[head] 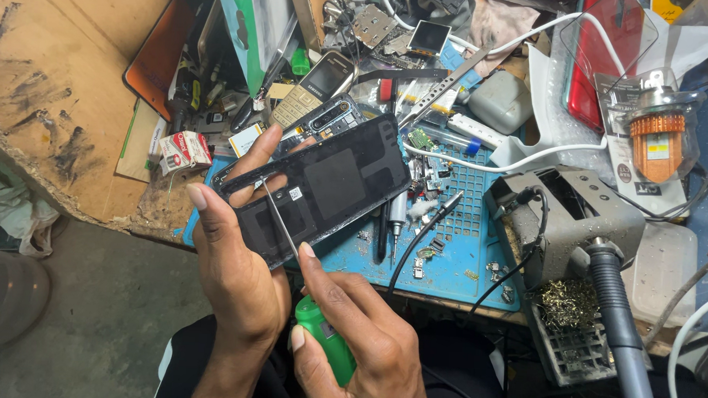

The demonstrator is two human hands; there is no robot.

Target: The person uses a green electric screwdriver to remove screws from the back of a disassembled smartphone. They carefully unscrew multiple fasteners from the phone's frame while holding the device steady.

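Beside a small red-and-white box (185, 150), hands grip a black phone back (323, 186) and green-handled screwdriver (325, 339).

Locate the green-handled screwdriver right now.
Head view, bottom centre: the green-handled screwdriver is in the right hand, its thin shaft angling up-left onto the black phone back held by the left hand.
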